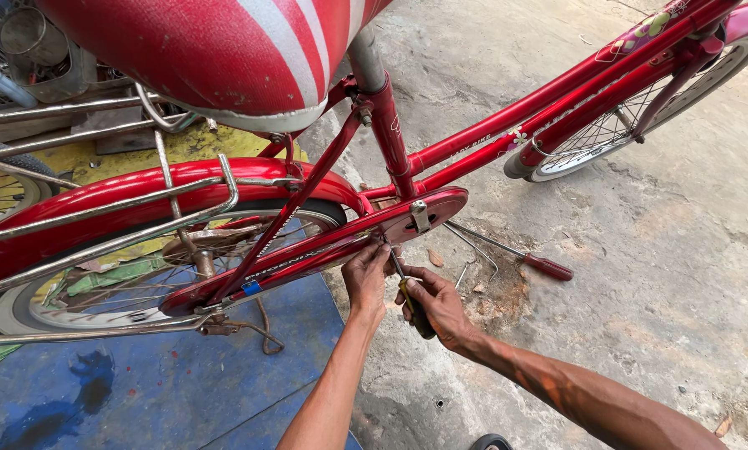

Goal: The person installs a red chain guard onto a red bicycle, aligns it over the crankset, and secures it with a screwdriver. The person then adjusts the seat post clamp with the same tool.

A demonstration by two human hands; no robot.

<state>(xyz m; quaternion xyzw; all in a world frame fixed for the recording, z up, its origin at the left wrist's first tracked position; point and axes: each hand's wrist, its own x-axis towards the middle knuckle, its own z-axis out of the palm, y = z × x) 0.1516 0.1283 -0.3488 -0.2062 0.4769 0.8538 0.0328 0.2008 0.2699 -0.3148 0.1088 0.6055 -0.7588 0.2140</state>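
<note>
The right hand [437, 310] is closed around a screwdriver [411, 298] with a yellow-and-black handle, its shaft angled up toward the lower edge of the red chain guard [324, 246]. The tip is hidden behind the left hand [366, 275], whose fingers curl against the guard's underside; whether they pinch anything cannot be made out. The red bicycle frame [507, 117] runs off the top right, its front wheel [616, 133] cut off. The red-and-white saddle [224, 58] blocks the upper view. A metal kickstand [507, 250] rests on the concrete floor [641, 275]; a blue mat [174, 383] lies under the rear wheel [82, 292].
</note>
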